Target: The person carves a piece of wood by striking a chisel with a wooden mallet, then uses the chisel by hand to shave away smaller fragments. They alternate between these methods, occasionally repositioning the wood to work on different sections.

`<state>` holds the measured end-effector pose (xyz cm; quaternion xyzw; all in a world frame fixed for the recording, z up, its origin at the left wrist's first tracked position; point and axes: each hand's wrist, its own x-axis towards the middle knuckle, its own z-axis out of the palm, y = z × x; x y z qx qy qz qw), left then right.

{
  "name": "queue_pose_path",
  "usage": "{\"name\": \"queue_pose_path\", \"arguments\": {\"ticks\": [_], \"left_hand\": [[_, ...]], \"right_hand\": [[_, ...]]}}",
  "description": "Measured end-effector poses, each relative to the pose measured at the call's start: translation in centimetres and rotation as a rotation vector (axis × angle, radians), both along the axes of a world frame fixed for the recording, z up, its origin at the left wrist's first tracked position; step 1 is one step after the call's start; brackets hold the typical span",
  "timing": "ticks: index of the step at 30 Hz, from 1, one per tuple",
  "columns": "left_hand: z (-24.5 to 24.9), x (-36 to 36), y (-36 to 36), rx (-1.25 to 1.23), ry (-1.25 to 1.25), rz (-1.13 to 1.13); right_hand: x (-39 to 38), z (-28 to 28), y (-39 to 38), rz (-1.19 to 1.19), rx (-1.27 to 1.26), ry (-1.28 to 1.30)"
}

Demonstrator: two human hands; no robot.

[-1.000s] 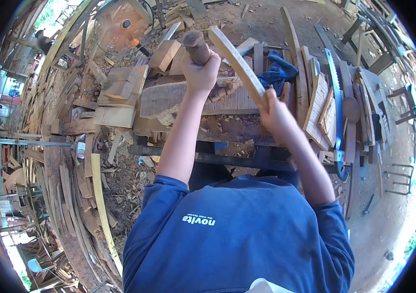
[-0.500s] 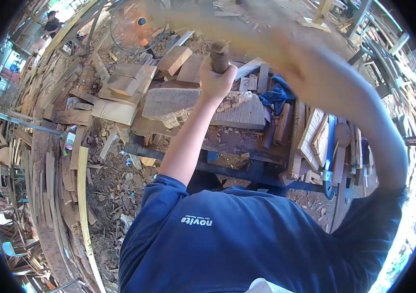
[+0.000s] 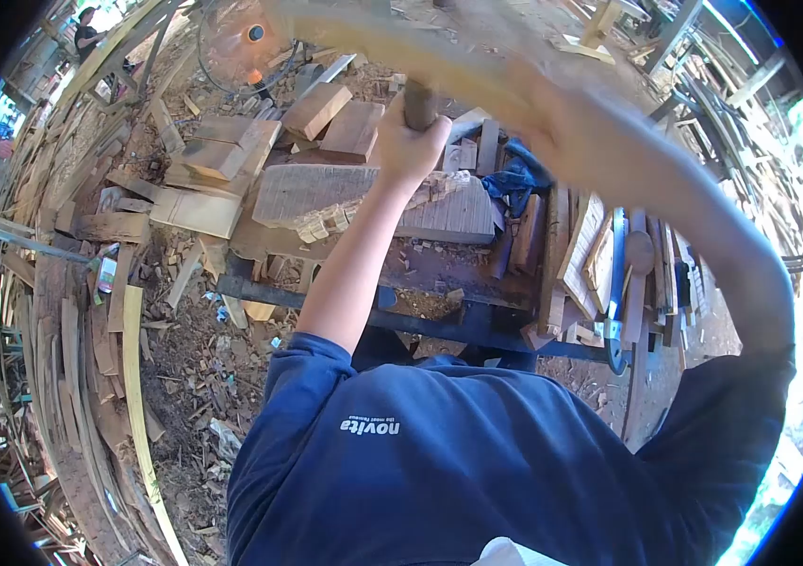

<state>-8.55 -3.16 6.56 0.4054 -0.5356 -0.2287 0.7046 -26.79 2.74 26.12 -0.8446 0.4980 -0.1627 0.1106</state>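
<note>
My left hand [image 3: 408, 146] is wrapped round the thick brown handle of a chisel [image 3: 420, 108], held upright over a weathered grey board [image 3: 307, 189]. The blade is hidden behind that hand and forearm. A rough band of pale, chipped cuts [image 3: 326, 223] runs slantwise across the board. My right hand [image 3: 552, 118], smeared by motion, grips a long yellowish wooden mallet [image 3: 373, 42]. The mallet stretches leftward as a blur and overlaps the top of the chisel handle in this view.
Wood blocks [image 3: 318, 110] lie beyond the board, with stacked pieces [image 3: 222, 151] to its left. A blue cloth [image 3: 514, 179] sits at its right end, near a blue-framed saw [image 3: 616, 274]. An orange-and-black tool [image 3: 255, 77] lies farther back. A person [image 3: 87, 33] is far left.
The mallet in my right hand has come down to the top of the chisel handle. My left hand keeps its grip. The whole view has shifted slightly.
</note>
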Motion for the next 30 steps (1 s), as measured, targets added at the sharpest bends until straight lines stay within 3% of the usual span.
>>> {"name": "queue_pose_path", "arguments": {"ticks": [1, 2, 3, 5, 6, 7, 11, 14, 17, 21, 24, 26, 30], "left_hand": [[0.0, 0.0, 0.1, -0.011, 0.006, -0.012], [-0.1, -0.1, 0.2, -0.022, 0.013, -0.024], [-0.1, -0.2, 0.2, -0.062, 0.061, -0.025], [-0.4, 0.0, -0.3, -0.106, 0.115, -0.025], [-1.2, 0.5, -0.9, -0.028, 0.097, -0.027], [-1.9, 0.8, -1.2, 0.053, 0.081, -0.027], [-1.1, 0.9, -1.0, 0.086, 0.074, -0.031], [-1.0, 0.5, -0.6, 0.040, 0.014, 0.076], [-1.4, 0.5, -0.6, 0.076, -0.029, -0.053], [-0.9, 0.3, 0.2, 0.040, 0.058, -0.133], [-0.4, 0.2, 0.0, 0.059, 0.040, -0.099], [-0.7, 0.2, 0.0, 0.053, 0.043, -0.064], [-0.6, 0.2, -0.3, 0.068, 0.027, -0.048]], "right_hand": [[-0.3, -1.4, 0.3, 0.243, -0.018, 0.100], [-0.8, -1.4, -0.2, 0.239, -0.022, 0.102], [-0.9, -1.0, -0.5, 0.326, -0.262, 0.035], [-1.1, 0.3, -0.8, 0.415, -0.506, -0.026], [-0.8, 2.1, -0.4, 0.046, -0.244, -0.004], [-0.3, 4.0, -0.1, -0.074, -0.203, -0.023], [1.0, 6.4, 0.6, -0.033, -0.507, -0.221], [0.8, 2.2, 0.0, -0.012, -0.339, -0.073], [1.0, -1.0, 0.7, 0.233, 0.038, 0.156], [0.0, 0.5, 0.9, 0.236, -0.007, 0.183], [-0.3, 2.4, 0.9, 0.306, -0.382, 0.060], [0.3, 5.0, 1.7, -0.190, -0.022, -0.180], [1.4, 1.1, 1.0, -0.038, 0.025, 0.020]]}}
